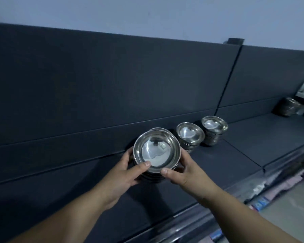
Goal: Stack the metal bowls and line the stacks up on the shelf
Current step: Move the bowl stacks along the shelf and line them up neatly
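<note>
Head view: two bare forearms reach from the lower edge of the frame to a dark shelf.
Packages: below and right of the held stack, under the shelf's front edge; blurred, contents not readable.
Left hand: curled round the left side of the held stack; thumb on the near rim of the top bowl, fingers wrapped round the far-left side.
Right hand: curled round the right side of the held stack; thumb against the near rim, fingers wrapped behind.
Held stack: nested metal bowls, mouths up, gripped between both hands over the shelf; contact with the shelf cannot be determined.
Top bowl: uppermost in the held stack, tilted toward the camera; a second rim shows just behind its far edge.
Middle stack: just right of and beyond the held stack, standing on the shelf.
End stack: farther right of the held stack, beside the middle stack, apart from it.
Dark stack: well apart to the right of the held stack; blurred.
Back panel: upright, directly behind the held stack.
Wall: pale, above the back panel.
</note>
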`<state>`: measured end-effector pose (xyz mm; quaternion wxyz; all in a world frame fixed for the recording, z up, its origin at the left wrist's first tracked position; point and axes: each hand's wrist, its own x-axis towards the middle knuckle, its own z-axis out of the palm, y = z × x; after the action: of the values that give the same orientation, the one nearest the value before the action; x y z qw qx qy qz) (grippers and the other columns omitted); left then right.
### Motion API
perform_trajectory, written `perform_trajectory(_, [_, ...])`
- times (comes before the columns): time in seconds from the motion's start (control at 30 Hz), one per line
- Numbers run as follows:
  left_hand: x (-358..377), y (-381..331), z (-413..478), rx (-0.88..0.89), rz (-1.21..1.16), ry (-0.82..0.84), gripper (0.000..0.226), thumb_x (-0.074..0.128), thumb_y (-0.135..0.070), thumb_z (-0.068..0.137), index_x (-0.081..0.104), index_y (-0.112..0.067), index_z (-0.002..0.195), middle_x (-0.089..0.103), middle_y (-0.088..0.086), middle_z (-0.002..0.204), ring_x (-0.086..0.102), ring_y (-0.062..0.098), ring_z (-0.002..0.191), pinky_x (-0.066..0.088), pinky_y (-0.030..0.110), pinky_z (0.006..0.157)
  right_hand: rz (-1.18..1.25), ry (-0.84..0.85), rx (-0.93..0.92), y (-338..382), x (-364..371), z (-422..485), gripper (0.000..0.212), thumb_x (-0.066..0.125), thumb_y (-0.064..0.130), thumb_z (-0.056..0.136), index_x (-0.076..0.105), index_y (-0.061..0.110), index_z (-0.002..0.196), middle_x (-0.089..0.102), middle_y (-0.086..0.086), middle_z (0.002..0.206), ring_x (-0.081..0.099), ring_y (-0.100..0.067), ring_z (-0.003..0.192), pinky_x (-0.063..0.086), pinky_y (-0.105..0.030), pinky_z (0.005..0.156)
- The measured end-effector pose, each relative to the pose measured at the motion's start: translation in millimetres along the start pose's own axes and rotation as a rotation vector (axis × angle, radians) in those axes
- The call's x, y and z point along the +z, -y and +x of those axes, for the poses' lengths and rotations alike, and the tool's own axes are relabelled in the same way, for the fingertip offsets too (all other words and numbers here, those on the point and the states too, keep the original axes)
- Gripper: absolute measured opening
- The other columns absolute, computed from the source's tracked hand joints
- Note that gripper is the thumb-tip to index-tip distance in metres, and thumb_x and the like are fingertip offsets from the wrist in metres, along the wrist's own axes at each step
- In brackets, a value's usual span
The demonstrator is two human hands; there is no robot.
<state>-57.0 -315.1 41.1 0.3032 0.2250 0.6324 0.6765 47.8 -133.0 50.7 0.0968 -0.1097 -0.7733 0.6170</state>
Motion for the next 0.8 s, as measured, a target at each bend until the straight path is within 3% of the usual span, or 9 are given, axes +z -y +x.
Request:
perform_trajectory(0.13, [81, 6, -1, -0.020, 0.019, 0.115, 0.075, 0.077, -0.050, 0.073, 0.036, -0.051, 0.136, 0.062, -0.026, 0.122, 0.060, -0.002, 0.111, 0.047, 0.025, 0.086, 0.017, -0.092, 0.028, -17, -65, -60, 0.085, 0.085, 0.061, 0.055, 0.040, 0.062, 0.127, 0.057, 0.036, 0.124, 0.056, -0.009, 0.124, 0.047, -0.044, 0.106])
perform_trajectory(0.27, [190, 18, -7, -0.067, 0.019, 0.213, 0.065, 0.072, -0.035, 0.076, 0.041, -0.043, 0.133, 0.064, -0.017, 0.121, 0.067, -0.001, 0.099, 0.052, 0.020, 0.070, 0.063, -0.196, 0.071, -41, -144, -137, 0.079, 0.087, 0.058, 0.056, 0.044, 0.065, 0.122, 0.059, 0.036, 0.120, 0.057, -0.009, 0.123, 0.048, -0.043, 0.105])
perform_trajectory(0.4, [300, 42, -6, -0.084, 0.017, 0.335, 0.080, 0.085, -0.039, 0.067, 0.044, -0.039, 0.135, 0.067, -0.009, 0.122, 0.067, 0.013, 0.108, 0.052, 0.037, 0.095, 0.092, -0.321, 0.099, -69, -228, -215, 0.082, 0.086, 0.055, 0.060, 0.046, 0.056, 0.131, 0.058, 0.020, 0.134, 0.057, -0.012, 0.125, 0.048, -0.044, 0.105])
perform_trajectory(0.53, [405, 65, -3, -0.055, 0.039, 0.453, 0.088, 0.081, -0.046, 0.063, 0.037, -0.045, 0.140, 0.063, -0.012, 0.128, 0.063, 0.014, 0.115, 0.046, 0.042, 0.104, 0.157, -0.437, 0.115, -87, -305, -286, 0.064, 0.079, 0.033, 0.078, 0.047, 0.051, 0.131, 0.062, 0.026, 0.123, 0.068, -0.006, 0.105, 0.055, -0.021, 0.076])
perform_trajectory(0.67, [482, 78, 7, -0.083, 0.066, 0.584, 0.104, 0.087, -0.059, 0.050, 0.033, -0.054, 0.139, 0.055, -0.013, 0.138, 0.057, 0.014, 0.123, 0.040, 0.046, 0.110, 0.160, -0.552, 0.174, -107, -364, -330, 0.057, 0.074, 0.037, 0.083, 0.048, 0.053, 0.131, 0.064, 0.023, 0.124, 0.066, -0.012, 0.109, 0.053, -0.033, 0.090])
perform_trajectory(0.73, [512, 83, 18, -0.089, 0.074, 0.637, 0.109, 0.090, -0.056, 0.048, 0.033, -0.049, 0.141, 0.051, -0.012, 0.141, 0.054, 0.013, 0.126, 0.040, 0.045, 0.110, 0.162, -0.595, 0.205, -118, -389, -341, 0.062, 0.071, 0.047, 0.078, 0.045, 0.053, 0.133, 0.065, 0.017, 0.126, 0.064, -0.016, 0.114, 0.052, -0.038, 0.097])
perform_trajectory(0.8, [539, 87, 31, -0.102, 0.084, 0.675, 0.099, 0.090, -0.047, 0.055, 0.036, -0.048, 0.138, 0.050, -0.014, 0.140, 0.054, 0.012, 0.125, 0.042, 0.040, 0.108, 0.160, -0.629, 0.223, -128, -413, -344, 0.067, 0.069, 0.053, 0.073, 0.043, 0.056, 0.134, 0.065, 0.014, 0.127, 0.063, -0.017, 0.115, 0.052, -0.041, 0.099])
